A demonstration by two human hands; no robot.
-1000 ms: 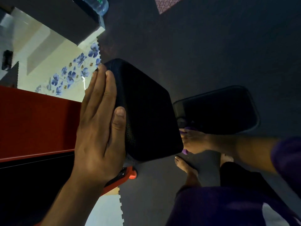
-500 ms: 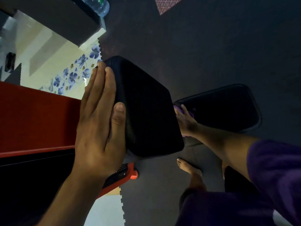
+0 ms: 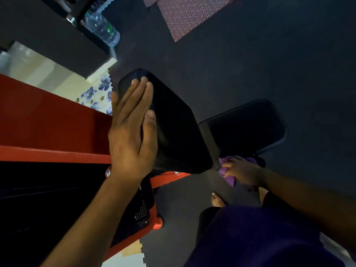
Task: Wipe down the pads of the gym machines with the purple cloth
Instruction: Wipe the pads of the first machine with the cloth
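A black upright pad [image 3: 179, 132] of a red gym machine fills the middle. My left hand [image 3: 133, 130] lies flat against its left side, fingers straight, thumb on the front face. At the pad's lower right corner my right hand [image 3: 240, 170] grips the bunched purple cloth [image 3: 226, 168] and presses it against the pad's right edge. A second black pad [image 3: 248, 126], the seat, sits lower and to the right behind the cloth.
The red machine frame [image 3: 50, 128] runs along the left, with a black block below it. A plastic water bottle [image 3: 103, 28] lies at the top left. Dark rubber floor mats [image 3: 250, 54] cover the ground, and a patterned mat [image 3: 186, 14] lies at the top. My bare foot [image 3: 217, 200] stands below.
My right hand with the cloth slid up the pad's right edge, then back down to its lower corner. The view shifted right and down a little; my left hand stayed flat on the pad.
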